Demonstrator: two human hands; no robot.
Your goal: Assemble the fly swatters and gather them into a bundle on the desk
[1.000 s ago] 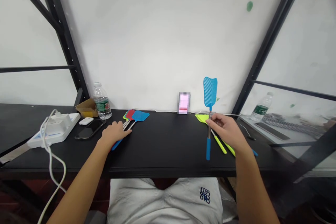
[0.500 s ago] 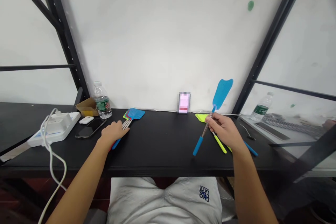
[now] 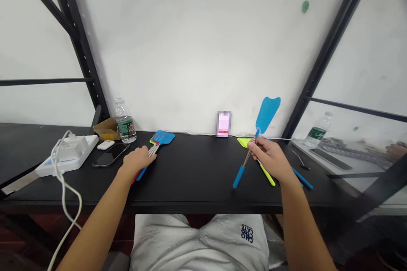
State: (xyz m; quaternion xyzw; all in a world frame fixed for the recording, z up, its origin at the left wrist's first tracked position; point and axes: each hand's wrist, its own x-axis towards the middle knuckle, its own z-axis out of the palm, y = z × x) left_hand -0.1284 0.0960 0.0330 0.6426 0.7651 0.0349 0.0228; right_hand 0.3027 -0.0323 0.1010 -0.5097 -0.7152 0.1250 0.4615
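My right hand (image 3: 268, 156) is closed around the metal shaft of a blue fly swatter (image 3: 267, 113), raised off the table with its head up and its blue handle slanting down to the left. Beneath and behind that hand lie a yellow-green fly swatter (image 3: 266, 173) and a blue handle (image 3: 302, 178), both partly hidden. At the left, my left hand (image 3: 139, 161) is curled over the shafts of several stacked fly swatters (image 3: 164, 137). Their blue, red and green heads overlap toward the wall, and red and blue handle ends show under the palm.
A water bottle (image 3: 125, 125), a small cardboard box (image 3: 106, 130), a white case (image 3: 105, 145) and a phone (image 3: 111, 155) stand left. Beyond them is a power strip (image 3: 66, 156) with loose cables. A blurred upright screen (image 3: 224, 124) leans on the wall. A short cable (image 3: 301, 161) lies right.
The blue fly swatter in my right hand has shifted very slightly left and down. My left hand stays on the stacked fly swatters.
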